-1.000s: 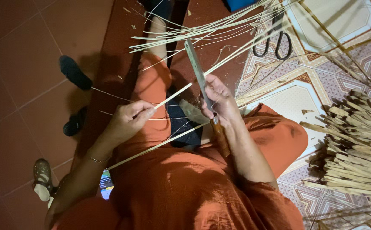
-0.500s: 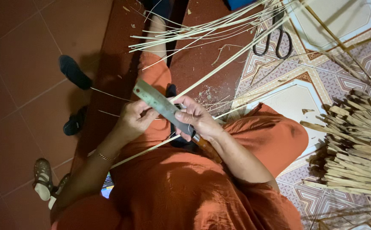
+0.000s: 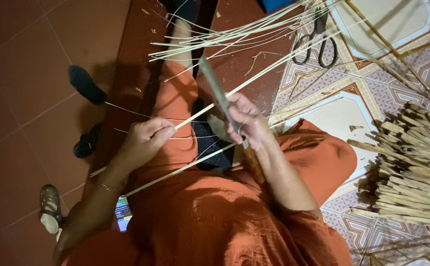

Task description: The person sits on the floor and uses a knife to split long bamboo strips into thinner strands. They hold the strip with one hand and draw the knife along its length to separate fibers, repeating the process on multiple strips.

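Head view: left hand (image 3: 146,140) pinches a thin bamboo strip (image 3: 274,64) running across the lap; right hand (image 3: 247,123) grips a knife (image 3: 215,88) against it. The strip looks light, springy, splinter-prone; best held near the blade

The person wears loose orange clothes (image 3: 215,216) of thin, creased cloth, covering lap and both legs. Both forearms are bare, with no sleeves showing. A thin chain bracelet (image 3: 107,186) circles the left wrist. Both hands (image 3: 148,140) are bare, ungloved.
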